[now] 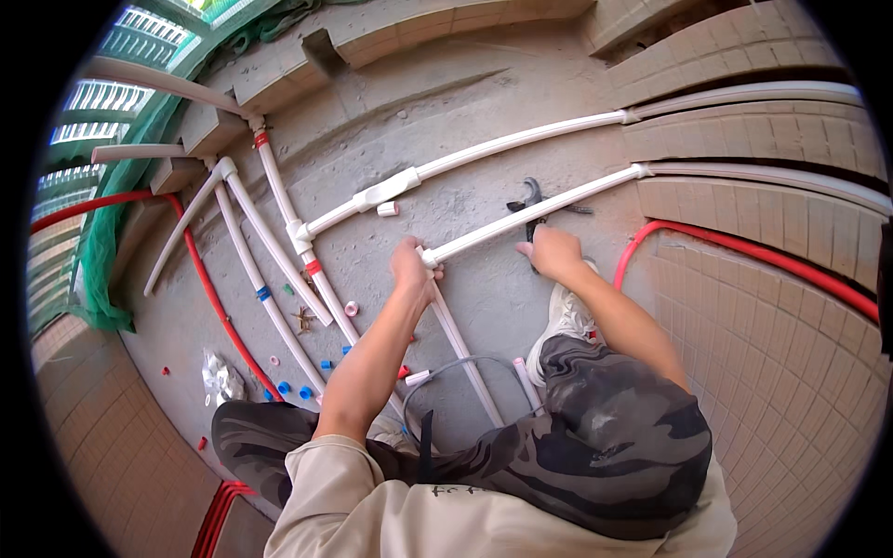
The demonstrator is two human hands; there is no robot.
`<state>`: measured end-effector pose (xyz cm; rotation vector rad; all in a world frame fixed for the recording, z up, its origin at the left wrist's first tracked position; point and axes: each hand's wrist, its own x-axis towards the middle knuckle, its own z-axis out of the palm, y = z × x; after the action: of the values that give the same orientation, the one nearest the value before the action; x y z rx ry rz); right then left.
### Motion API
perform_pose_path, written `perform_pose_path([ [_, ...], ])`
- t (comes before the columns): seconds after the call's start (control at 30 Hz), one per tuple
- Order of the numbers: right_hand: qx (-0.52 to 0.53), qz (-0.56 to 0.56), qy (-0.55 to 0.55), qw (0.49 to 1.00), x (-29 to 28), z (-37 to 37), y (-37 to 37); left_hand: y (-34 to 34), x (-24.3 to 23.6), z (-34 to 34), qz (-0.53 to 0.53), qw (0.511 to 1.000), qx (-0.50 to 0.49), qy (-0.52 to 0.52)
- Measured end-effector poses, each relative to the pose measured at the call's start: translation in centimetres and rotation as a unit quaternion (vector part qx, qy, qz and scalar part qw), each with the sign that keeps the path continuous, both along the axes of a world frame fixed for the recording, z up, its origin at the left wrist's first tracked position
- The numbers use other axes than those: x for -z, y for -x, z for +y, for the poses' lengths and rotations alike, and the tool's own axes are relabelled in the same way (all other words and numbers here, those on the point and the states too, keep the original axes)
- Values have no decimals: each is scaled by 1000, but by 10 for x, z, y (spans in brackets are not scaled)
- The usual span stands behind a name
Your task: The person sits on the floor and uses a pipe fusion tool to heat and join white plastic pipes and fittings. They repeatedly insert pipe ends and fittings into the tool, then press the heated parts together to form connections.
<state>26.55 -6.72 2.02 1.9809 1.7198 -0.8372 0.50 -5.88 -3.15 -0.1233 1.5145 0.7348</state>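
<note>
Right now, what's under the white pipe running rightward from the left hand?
Under the white pipe, a black hand tool shows on both sides, with grey concrete floor. The pipe hides the tool's middle; the right hand covers part too.

My left forearm (361,374) and right forearm (634,327) reach forward bare, angling inward; my left hand (410,267) curls in a grip, while my right hand (556,253), nearer the right edge of the floor (484,191), shows its back, thumb pointing left, the other fingers mostly hidden from me
</note>
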Motion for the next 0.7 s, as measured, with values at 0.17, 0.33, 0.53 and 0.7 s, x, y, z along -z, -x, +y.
perform_pose_path([
  [0.17, -87, -42, -50, 994, -13, -17, -5, 9, -16, -4, 31, 999, -14, 20],
  [0.33, -132, -30, -15, 991, -15, -23, -18, -2, -18, -3, 4, 1000, -19, -14],
  [0.53, -151, -65, -48, 985, -64, -67, -40, -2, -8, -1, 2, 999, -19, -37],
  [0.7, -191, -115, 83, 971, -135, -109, -106, 6, -13, -3, 60, 994, 28, -85],
])
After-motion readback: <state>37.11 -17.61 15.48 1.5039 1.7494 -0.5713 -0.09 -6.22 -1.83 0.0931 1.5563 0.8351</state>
